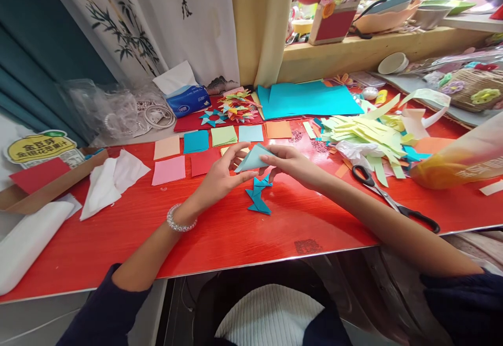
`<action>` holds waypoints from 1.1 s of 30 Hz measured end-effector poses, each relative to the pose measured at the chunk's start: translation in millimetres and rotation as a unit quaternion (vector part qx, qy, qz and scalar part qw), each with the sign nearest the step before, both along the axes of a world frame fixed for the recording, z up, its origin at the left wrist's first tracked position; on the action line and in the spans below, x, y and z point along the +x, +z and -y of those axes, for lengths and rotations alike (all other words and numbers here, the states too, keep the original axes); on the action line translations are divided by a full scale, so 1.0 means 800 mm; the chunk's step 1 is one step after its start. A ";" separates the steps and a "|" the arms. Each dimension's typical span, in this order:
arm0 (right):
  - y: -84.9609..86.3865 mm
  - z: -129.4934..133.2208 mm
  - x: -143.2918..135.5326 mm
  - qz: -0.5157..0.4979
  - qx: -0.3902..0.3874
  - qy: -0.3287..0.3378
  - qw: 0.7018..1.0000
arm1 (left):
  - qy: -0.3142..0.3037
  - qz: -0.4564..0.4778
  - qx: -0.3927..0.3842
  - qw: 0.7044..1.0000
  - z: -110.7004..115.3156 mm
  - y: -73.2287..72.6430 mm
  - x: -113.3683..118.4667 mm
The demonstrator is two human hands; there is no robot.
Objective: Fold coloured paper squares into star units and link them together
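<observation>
A light blue sheet of paper [251, 158], folded into a triangle, is held up between my two hands above the red table. My left hand [225, 170], with a beaded bracelet on its wrist, has its fingers around the left side of the paper. On the other side my right hand [288, 163] pinches the paper's right edge. Just below lie several folded teal paper pieces [258, 195], joined in a chain. Behind my hands are small stacks of square paper, among them red [204, 162], pink [168, 170] and light blue [250, 133].
Black-handled scissors [393, 199] lie right of my right arm, near a heap of yellow-green paper strips [365, 136]. Large teal sheets [310, 100], finished paper rings [238, 108] and a tissue pack [186, 100] are at the back. Crumpled tissues [112, 181] lie left.
</observation>
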State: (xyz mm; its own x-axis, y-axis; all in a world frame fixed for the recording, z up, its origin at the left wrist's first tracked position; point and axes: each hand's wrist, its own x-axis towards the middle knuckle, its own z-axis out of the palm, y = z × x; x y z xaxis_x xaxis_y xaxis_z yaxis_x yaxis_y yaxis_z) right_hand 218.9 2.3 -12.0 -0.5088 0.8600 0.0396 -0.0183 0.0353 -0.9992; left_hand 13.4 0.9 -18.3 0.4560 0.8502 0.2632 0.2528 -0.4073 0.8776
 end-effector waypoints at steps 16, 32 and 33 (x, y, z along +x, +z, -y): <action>-0.004 -0.001 -0.001 0.038 0.012 -0.028 0.999 | 0.059 0.079 -0.117 0.988 0.005 0.006 0.010; -0.006 0.000 0.000 0.042 0.009 -0.036 0.998 | 0.063 0.108 -0.124 0.984 0.010 0.005 0.014; -0.006 0.000 0.000 0.042 0.008 -0.037 0.998 | 0.064 0.107 -0.124 0.984 0.009 0.004 0.013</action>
State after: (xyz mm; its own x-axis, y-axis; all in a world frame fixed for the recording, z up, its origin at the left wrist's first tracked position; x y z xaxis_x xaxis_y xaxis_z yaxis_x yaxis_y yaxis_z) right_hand 218.5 2.7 -16.9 -0.4457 0.8951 0.0141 0.0693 0.0502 -0.9963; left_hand 24.2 -6.4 -14.9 0.2976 0.9472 0.1194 0.0869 -0.1514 0.9846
